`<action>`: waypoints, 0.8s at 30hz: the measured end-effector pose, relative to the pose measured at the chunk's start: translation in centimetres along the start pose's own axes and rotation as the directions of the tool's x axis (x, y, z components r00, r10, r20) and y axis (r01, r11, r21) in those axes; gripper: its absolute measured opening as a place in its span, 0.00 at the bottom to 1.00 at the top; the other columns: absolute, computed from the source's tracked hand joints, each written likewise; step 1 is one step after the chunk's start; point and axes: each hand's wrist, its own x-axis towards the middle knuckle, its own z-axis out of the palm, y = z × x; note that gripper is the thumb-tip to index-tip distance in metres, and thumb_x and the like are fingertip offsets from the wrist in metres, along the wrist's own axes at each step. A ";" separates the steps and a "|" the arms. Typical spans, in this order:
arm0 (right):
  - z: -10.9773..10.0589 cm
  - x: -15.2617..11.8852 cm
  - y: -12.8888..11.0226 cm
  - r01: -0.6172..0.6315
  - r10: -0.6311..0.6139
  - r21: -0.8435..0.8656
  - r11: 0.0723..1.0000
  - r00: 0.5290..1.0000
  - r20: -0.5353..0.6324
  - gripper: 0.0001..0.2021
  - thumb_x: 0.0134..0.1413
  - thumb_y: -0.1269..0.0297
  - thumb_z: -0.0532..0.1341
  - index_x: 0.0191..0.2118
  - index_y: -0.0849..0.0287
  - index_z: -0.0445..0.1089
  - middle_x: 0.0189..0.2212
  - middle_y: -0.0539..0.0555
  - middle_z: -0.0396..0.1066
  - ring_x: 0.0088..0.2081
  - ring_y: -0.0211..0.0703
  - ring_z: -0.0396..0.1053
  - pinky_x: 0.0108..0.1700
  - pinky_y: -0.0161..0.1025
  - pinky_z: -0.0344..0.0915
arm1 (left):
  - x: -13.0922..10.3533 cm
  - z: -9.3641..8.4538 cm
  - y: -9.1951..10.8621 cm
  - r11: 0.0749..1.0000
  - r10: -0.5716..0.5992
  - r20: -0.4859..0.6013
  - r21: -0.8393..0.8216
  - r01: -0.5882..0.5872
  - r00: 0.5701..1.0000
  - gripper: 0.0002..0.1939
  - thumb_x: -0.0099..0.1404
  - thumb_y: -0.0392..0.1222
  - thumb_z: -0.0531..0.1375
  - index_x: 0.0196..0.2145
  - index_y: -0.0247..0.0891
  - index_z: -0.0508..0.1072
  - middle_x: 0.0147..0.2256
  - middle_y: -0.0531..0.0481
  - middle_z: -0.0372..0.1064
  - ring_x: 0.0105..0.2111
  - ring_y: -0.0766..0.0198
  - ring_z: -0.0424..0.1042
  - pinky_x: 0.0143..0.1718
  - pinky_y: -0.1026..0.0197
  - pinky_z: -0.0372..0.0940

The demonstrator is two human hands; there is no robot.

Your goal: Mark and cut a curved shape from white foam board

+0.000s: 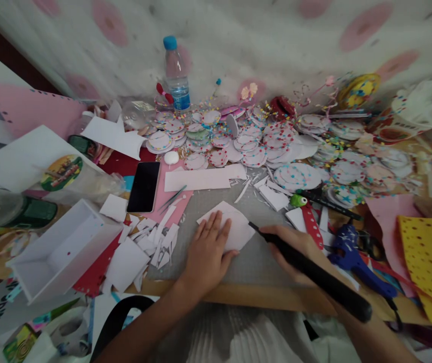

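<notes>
My left hand lies flat, fingers spread, pressing a white paper piece onto the grey mat. My right hand grips a long black tool, likely a cutter, whose tip touches the paper's right edge. White paper offcuts lie in a heap to the left of my left hand.
A black phone lies on pink paper. A white box sits at left, a water bottle at the back. Several dotted paper discs cover the far side. Blue glue gun, red ruler and yellow dotted sheet lie right.
</notes>
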 end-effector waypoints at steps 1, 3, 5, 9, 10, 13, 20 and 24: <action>-0.5 0.6 0.4 0.009 -0.009 0.001 1.000 1.000 0.030 0.13 0.55 0.73 0.52 0.46 0.57 0.64 0.32 0.53 0.74 0.30 0.42 0.74 0.32 0.36 0.68 | 0.1 0.3 0.5 0.999 -0.032 -0.020 0.015 0.032 0.999 0.33 0.67 0.51 0.55 0.64 0.33 0.53 0.66 0.35 0.43 0.66 0.48 0.43 0.63 0.42 0.49; -1.2 1.6 1.0 0.022 -0.023 0.009 1.000 0.997 0.069 0.13 0.54 0.73 0.52 0.44 0.57 0.65 0.32 0.53 0.74 0.31 0.42 0.74 0.32 0.36 0.68 | 0.4 0.9 1.3 0.996 -0.086 -0.052 0.032 0.088 0.995 0.33 0.67 0.51 0.54 0.64 0.32 0.53 0.66 0.33 0.43 0.66 0.46 0.43 0.62 0.41 0.50; -1.3 2.0 1.2 0.027 -0.028 0.012 1.000 0.997 0.070 0.13 0.54 0.74 0.52 0.44 0.57 0.65 0.32 0.53 0.75 0.30 0.42 0.74 0.31 0.36 0.67 | 0.5 1.3 1.8 0.992 -0.114 -0.067 0.040 0.117 0.991 0.33 0.67 0.50 0.55 0.64 0.32 0.53 0.66 0.33 0.42 0.66 0.46 0.43 0.62 0.42 0.50; -0.1 1.0 0.6 0.039 -0.040 -0.045 0.998 0.999 -0.013 0.14 0.53 0.73 0.52 0.46 0.58 0.64 0.31 0.54 0.74 0.29 0.42 0.73 0.30 0.36 0.67 | 0.4 1.3 2.0 0.989 -0.130 -0.081 0.056 0.135 0.988 0.32 0.68 0.49 0.54 0.65 0.33 0.52 0.67 0.35 0.41 0.67 0.49 0.42 0.63 0.43 0.49; 0.2 0.7 0.4 0.039 -0.041 -0.060 0.997 0.999 -0.036 0.14 0.53 0.73 0.53 0.46 0.58 0.64 0.31 0.54 0.74 0.29 0.43 0.73 0.31 0.37 0.68 | 0.4 1.3 2.0 0.989 -0.132 -0.084 0.061 0.137 0.988 0.32 0.68 0.50 0.53 0.65 0.34 0.52 0.67 0.36 0.41 0.67 0.49 0.41 0.63 0.44 0.49; 0.9 -0.3 -0.1 0.016 -0.021 -0.063 0.998 0.996 -0.081 0.14 0.53 0.73 0.53 0.47 0.58 0.63 0.32 0.56 0.74 0.31 0.45 0.74 0.32 0.39 0.69 | 0.3 1.2 2.0 0.988 -0.127 -0.082 0.078 0.134 0.988 0.32 0.68 0.50 0.53 0.65 0.33 0.52 0.67 0.36 0.41 0.67 0.49 0.42 0.63 0.44 0.49; 3.0 -1.8 -1.4 -0.166 0.173 0.047 0.985 0.956 -0.239 0.14 0.53 0.71 0.56 0.47 0.56 0.64 0.30 0.54 0.73 0.27 0.44 0.73 0.28 0.38 0.68 | 0.5 1.3 2.0 0.986 -0.119 -0.086 0.103 0.127 0.989 0.32 0.68 0.50 0.53 0.64 0.32 0.52 0.66 0.35 0.44 0.66 0.47 0.44 0.62 0.42 0.51; 3.6 -2.0 -1.5 -0.217 0.230 0.078 0.973 0.928 -0.293 0.12 0.55 0.70 0.55 0.46 0.59 0.64 0.29 0.53 0.73 0.26 0.43 0.73 0.27 0.37 0.68 | 0.6 1.2 2.2 0.985 -0.141 -0.076 0.086 0.147 0.987 0.31 0.68 0.47 0.54 0.64 0.32 0.52 0.67 0.35 0.42 0.66 0.48 0.43 0.63 0.43 0.50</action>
